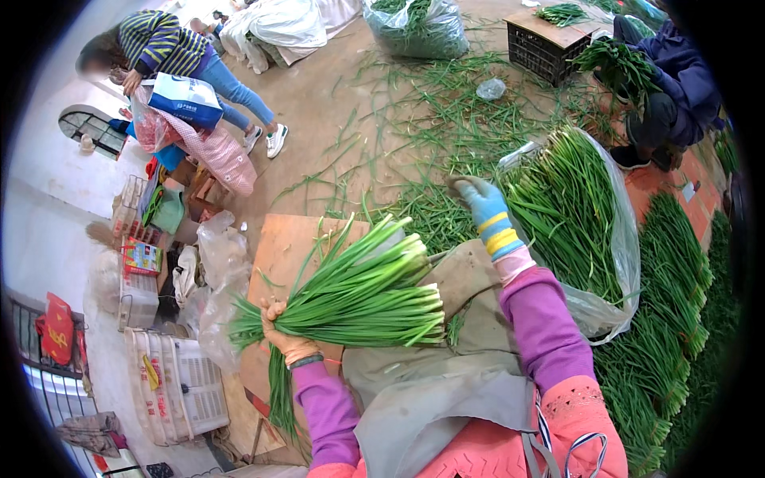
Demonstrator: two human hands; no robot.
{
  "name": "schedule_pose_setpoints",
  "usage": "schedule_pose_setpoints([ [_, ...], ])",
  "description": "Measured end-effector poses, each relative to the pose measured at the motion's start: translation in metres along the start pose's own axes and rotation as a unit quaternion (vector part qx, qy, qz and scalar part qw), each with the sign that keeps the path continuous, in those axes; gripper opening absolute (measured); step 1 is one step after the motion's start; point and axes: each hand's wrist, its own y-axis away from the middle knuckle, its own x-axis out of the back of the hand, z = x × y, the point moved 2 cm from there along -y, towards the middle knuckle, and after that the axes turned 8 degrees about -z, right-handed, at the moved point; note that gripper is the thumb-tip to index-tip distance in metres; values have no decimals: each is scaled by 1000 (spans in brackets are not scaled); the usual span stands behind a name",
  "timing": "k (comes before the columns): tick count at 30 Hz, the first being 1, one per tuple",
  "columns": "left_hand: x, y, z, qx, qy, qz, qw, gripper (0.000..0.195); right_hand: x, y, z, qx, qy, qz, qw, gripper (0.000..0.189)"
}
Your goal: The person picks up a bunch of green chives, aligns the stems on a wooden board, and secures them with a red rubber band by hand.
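My left hand [284,331], in an orange glove, grips a thick bunch of green stalks [358,299] that look like garlic chives. Their pale cut ends point right over my lap, and the leaves hang past my hand to the left. Below that hand more leaves [281,388] droop over the edge of a wooden board [275,239]. My right hand [481,206], in a blue glove with yellow bands, is held out above loose leaves on the floor, with nothing visible in it. Close beside it stands an opened plastic bag [627,287] packed with chives [568,209].
Tied bunches [669,334] lie in rows at right. Leaf litter [466,131] covers the floor ahead. A seated person [681,89] holds chives near a black crate [547,57]. Another person [173,48] bends over bags at upper left. White plastic crates [179,382] stand at left.
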Motion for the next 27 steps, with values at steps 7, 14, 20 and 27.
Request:
schedule_pose_setpoints([
  [7,-172,7,-63,95,-246,-279,923,7,-111,28,-133,327,329,-242,852,83],
  [14,-270,7,-87,109,-254,-424,862,14,-126,52,-148,64,184,-556,808,114],
  [20,-239,-39,-25,107,-31,-585,803,18,-88,130,-74,-11,286,-497,819,77],
  [27,-225,-44,29,108,167,-665,720,16,-18,139,14,332,360,-362,793,21],
])
